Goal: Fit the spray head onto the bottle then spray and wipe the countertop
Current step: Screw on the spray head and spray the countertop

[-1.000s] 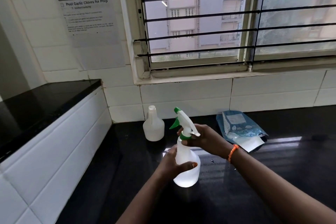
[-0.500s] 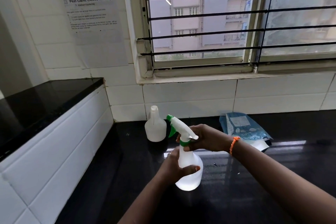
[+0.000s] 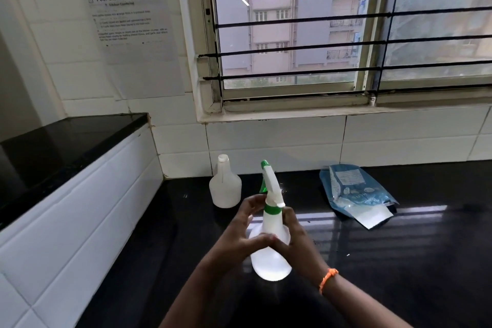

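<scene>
Head view, both hands wrapping bottle, its middle hidden

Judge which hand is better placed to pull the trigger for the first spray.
Probably the left hand: its fingers reach up beside the green trigger. The right hand wraps the bottle lower down.

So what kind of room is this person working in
Most likely a home kitchen: a glossy black countertop runs along a white tiled wall under a barred window, and a sheet taped to the tiles is headed "Peel Garlic Cloves for Prep".
</scene>
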